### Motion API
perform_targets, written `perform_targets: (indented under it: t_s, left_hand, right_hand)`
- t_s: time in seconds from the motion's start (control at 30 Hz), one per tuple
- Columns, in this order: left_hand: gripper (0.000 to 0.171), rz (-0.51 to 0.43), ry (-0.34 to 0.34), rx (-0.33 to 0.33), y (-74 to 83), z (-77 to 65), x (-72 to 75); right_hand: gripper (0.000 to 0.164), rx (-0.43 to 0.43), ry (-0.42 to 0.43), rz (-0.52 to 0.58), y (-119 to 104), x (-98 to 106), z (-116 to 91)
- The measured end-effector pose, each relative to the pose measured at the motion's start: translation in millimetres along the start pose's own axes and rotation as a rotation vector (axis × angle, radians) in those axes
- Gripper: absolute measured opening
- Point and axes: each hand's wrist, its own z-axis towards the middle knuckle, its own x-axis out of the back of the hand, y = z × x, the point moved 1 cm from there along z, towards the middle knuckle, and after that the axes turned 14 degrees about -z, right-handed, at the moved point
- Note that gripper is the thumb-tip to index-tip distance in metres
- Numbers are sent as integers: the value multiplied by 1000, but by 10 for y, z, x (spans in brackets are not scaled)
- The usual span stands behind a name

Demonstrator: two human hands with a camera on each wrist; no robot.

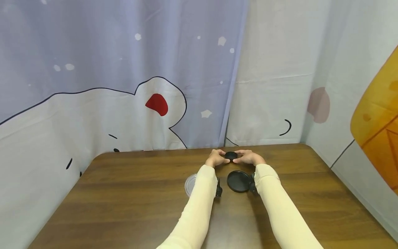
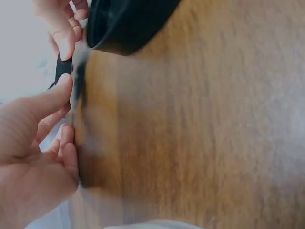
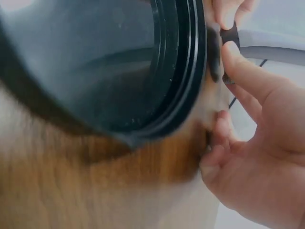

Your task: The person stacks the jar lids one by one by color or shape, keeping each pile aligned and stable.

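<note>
Near the far edge of the table, both hands hold a small round black disc (image 1: 231, 156) between them. My left hand (image 1: 215, 158) pinches its left side with thumb and fingers. On the opposite side, my right hand (image 1: 248, 157) pinches it the same way. Both wrist views show the disc edge-on as a thin dark piece (image 2: 63, 67), a little above the wood, with the thumbs on its near side. A larger black round lid with a raised rim (image 1: 238, 181) lies nearer, between the forearms; its ridged inner wall (image 3: 183, 71) shows large in the right wrist view.
A clear or silvery round lid (image 1: 188, 185) lies partly hidden behind the left sleeve (image 1: 199, 200). Dark wrist-worn devices (image 1: 219, 191) sit under the forearms. Behind the brown wooden table (image 1: 140, 193) hangs a patterned curtain (image 1: 124, 69), close to its far edge.
</note>
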Motion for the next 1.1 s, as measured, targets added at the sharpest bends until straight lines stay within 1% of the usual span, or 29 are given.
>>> perform_targets:
  t_s: [0.07,0.1,0.2,0.27,0.33,0.43,0.53,0.63,0.77,0.93,1.1]
  left_hand:
    - [37,-60,-17,-14,9,-56,14]
    - [40,-95,-21,-4,61,-125,23]
    - [40,-219,0,-79,103,-215,49]
    - [40,-288,30,-139,155,-265,56]
    - [40,-357,59,-175,203,-316,54]
    - [40,-445,72,-183,249,-427,45]
    - [40,-496,48,-170,281,-560,37]
    - [41,-490,-6,-162,324,-692,26]
    - [44,-466,-73,-178,377,-834,25]
    - [46,-480,-117,-203,371,-961,51]
    - [40,-413,-142,-225,336,-1060,77]
  right_hand:
    - [62,14,-22,49,-16,24,-25]
    - [63,23,-32,67,-35,45,-39]
    - [63,50,-22,125,-106,129,-35]
    - [64,88,12,147,-165,196,-35]
    - [63,135,54,164,-211,229,-67]
    - [61,213,111,193,-247,204,-178]
    - [59,267,179,228,-235,129,-326]
    - [59,272,240,280,-201,79,-482]
    - [60,258,300,334,-187,58,-685]
    - [62,278,330,373,-161,-35,-876]
    - [58,287,354,387,-85,-193,-1009]
